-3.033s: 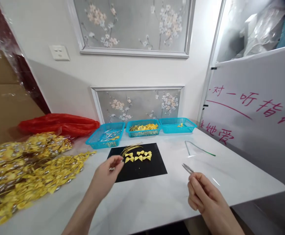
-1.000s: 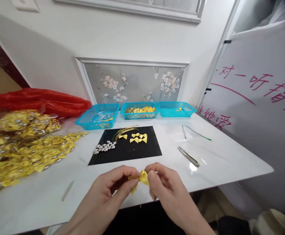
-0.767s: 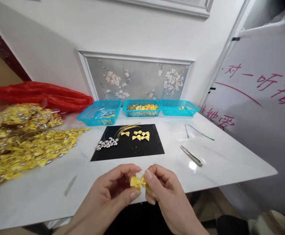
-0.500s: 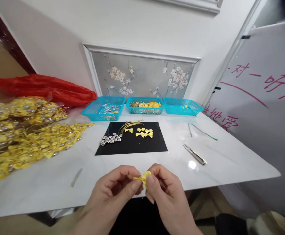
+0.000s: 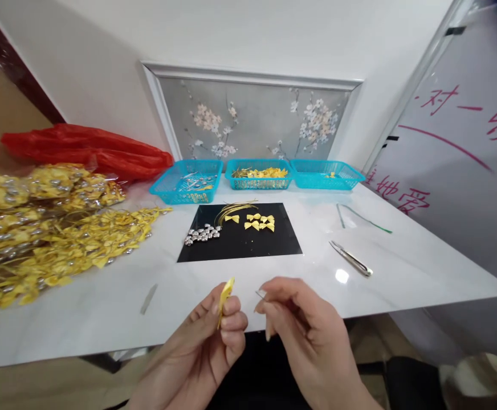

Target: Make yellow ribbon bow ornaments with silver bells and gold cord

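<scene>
A yellow ribbon bow (image 5: 225, 296) is pinched between the thumb and fingers of my left hand (image 5: 208, 341), seen edge-on. My right hand (image 5: 306, 324), a little to the right and apart from it, pinches a thin needle-like piece (image 5: 260, 295) between thumb and forefinger. Beyond both hands lies a black mat (image 5: 231, 249). On it are several silver beads (image 5: 202, 234), thin golden wires (image 5: 231, 209), a single yellow bow (image 5: 232, 218) and a group of yellow bows (image 5: 260, 222).
Three blue baskets (image 5: 185, 197), (image 5: 260, 183), (image 5: 326, 181) stand along the wall. Tweezers (image 5: 351, 259) and a green wire (image 5: 368, 222) lie at right. Yellow beaded strands (image 5: 73, 245) and a red bag (image 5: 86, 148) fill the left. A small strip (image 5: 148, 299) lies near the front edge.
My hands have moved apart. The bow stays in my left hand, now turned edge-on, while my right hand has let go of it and holds a thin piece. The view has shifted slightly.
</scene>
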Tool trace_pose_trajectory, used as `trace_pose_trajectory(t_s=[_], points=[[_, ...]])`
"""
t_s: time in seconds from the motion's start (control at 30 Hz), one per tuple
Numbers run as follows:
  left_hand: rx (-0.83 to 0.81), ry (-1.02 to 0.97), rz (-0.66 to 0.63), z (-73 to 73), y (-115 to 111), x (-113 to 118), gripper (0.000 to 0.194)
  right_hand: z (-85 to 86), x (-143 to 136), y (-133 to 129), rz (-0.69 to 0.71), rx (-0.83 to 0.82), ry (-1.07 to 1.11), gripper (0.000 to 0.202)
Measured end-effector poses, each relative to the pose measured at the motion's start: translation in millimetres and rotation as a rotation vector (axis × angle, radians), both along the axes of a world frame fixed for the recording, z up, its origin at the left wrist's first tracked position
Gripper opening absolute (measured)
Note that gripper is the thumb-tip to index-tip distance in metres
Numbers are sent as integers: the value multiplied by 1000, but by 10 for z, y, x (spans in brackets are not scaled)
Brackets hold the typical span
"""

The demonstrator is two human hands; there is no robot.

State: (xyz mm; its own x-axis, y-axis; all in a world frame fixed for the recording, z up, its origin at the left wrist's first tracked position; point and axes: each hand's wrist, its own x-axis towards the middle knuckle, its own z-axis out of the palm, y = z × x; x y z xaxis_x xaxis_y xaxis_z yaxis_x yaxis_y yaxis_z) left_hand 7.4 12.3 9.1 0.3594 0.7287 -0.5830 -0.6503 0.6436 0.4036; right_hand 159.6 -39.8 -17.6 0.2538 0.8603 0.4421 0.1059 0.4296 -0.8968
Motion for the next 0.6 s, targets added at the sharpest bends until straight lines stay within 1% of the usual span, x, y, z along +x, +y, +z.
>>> trace_pose_trajectory(t_s=[0.03,0.1,0.2,0.37,0.5,0.6], points=[[-33,-28,23,25,-8,18,40,28,-2,20,-26,62,-110,15],[-76,-63,54,61,-25,49,46,83,-8,70,-104,181,-276,20],[-95,-84,60,62,-35,71,48,134,-32,126,-212,293,-366,25],[-54,-93,44,-7,-22,57,48,151,-80,106,-225,309,-399,23],[-55,-26,53,-27,-43,35,47,157,-95,83,-253,306,-442,23],[-40,1,57,-40,-56,28,46,171,-100,90,-264,341,-485,24]])
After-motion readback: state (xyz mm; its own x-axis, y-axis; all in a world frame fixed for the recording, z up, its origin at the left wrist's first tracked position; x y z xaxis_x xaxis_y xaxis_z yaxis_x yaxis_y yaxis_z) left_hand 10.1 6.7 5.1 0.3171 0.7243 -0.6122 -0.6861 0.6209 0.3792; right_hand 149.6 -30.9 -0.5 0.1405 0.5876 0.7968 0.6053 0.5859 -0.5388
